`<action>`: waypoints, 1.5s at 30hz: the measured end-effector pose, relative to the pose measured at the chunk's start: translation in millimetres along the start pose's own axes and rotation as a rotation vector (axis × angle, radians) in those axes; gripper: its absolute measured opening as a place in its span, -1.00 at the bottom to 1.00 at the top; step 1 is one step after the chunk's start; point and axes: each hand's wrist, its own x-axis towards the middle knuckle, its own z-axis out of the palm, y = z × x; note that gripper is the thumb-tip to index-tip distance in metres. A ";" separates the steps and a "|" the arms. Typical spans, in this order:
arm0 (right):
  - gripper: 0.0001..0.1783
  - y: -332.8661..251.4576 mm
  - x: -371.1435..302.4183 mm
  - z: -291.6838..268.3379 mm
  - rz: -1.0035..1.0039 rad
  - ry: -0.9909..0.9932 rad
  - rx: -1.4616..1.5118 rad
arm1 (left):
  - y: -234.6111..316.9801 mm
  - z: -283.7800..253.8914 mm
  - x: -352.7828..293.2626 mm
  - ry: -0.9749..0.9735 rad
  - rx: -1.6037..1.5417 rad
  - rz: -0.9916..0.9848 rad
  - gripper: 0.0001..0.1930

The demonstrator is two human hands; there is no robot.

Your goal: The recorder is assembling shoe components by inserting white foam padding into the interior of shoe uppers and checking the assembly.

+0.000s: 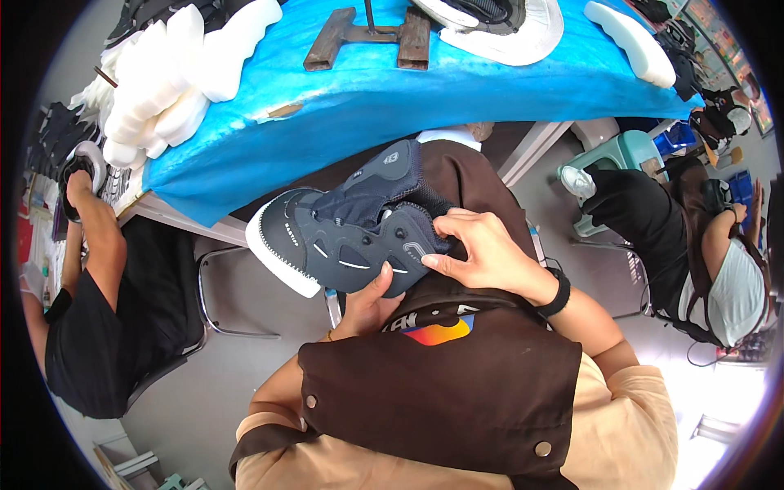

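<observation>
A dark grey shoe upper [351,224] lies tilted above my lap, its toe pointing left and its collar toward the right. White material with a stitched edge [276,253] runs round the toe. My left hand [367,306] grips the upper from below, the thumb pressed against its near side and the other fingers mostly hidden. With thumb and fingers, my right hand [482,253] pinches the collar edge at the heel end; the fingertips reach partly inside the opening. A black band circles my right wrist.
A blue-covered table [327,122] stands ahead, bearing a rusty metal stand [367,37], another white-edged shoe upper [506,37] and a pile of white foam pieces [163,90]. One more foam piece [633,45] lies at right. People sit on both sides; a green stool [625,151] stands at right.
</observation>
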 end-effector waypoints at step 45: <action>-0.74 -17.9 -15.8 13.9 -0.539 0.126 -0.769 | 88.6 50.7 14.4 -0.747 1.889 1.013 -0.64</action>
